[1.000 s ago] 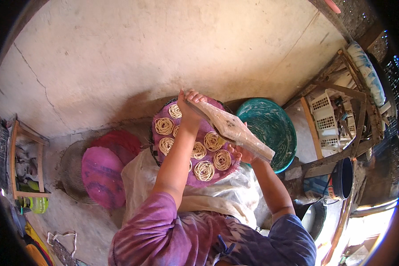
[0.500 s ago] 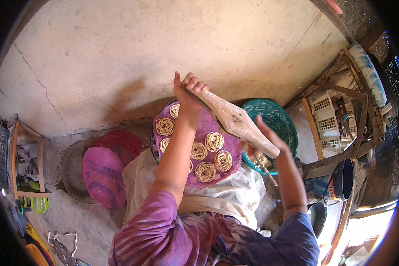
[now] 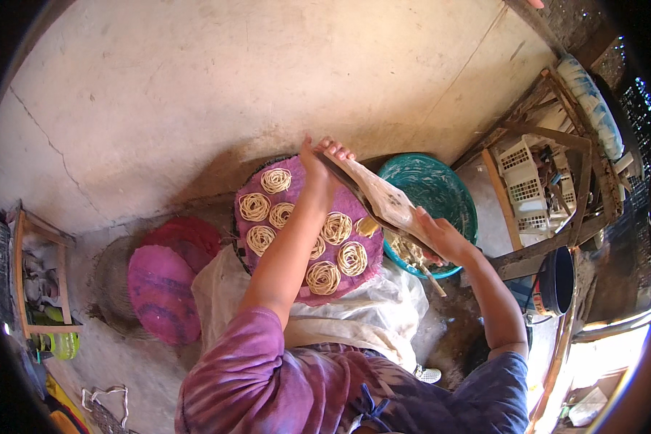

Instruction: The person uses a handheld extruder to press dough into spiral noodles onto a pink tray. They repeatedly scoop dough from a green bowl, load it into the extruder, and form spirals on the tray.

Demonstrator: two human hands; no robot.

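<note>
We hold a long wooden press point(image 3: 383, 197), worn pale and smeared with dough, slanting above the far right part of a round purple mat point(image 3: 307, 226). Our left hand point(image 3: 324, 163) is clenched around its far end, fingers curled over the top near the wall. Our right hand point(image 3: 441, 237) grips the near end, just over the rim of a green basin point(image 3: 448, 195). The press sits between the two hands, tilted down toward the right.

To do this step well, we judge it best to keep both grips firm and the press level over a bare patch of the mat, so that a new coil lands apart from its neighbours rather than on top of one. Steady, even pressure should keep the strands unbroken.

The noodle coils point(image 3: 324, 277) are thin, cream-coloured strands wound into flat, loose spirals. Several lie on the mat, close together but mostly not touching. The mat looks woven, with a ribbed surface, and it rests on a crumpled white sheet point(image 3: 383, 318) with a soft sheen. More purple-red woven mats point(image 3: 163, 289) lie to the left, stacked and overlapping. The green basin looks smooth, with streaks on its inner wall and some pale dough at the bottom. Beyond is a rough plastered wall point(image 3: 231, 87) with fine cracks.
</note>
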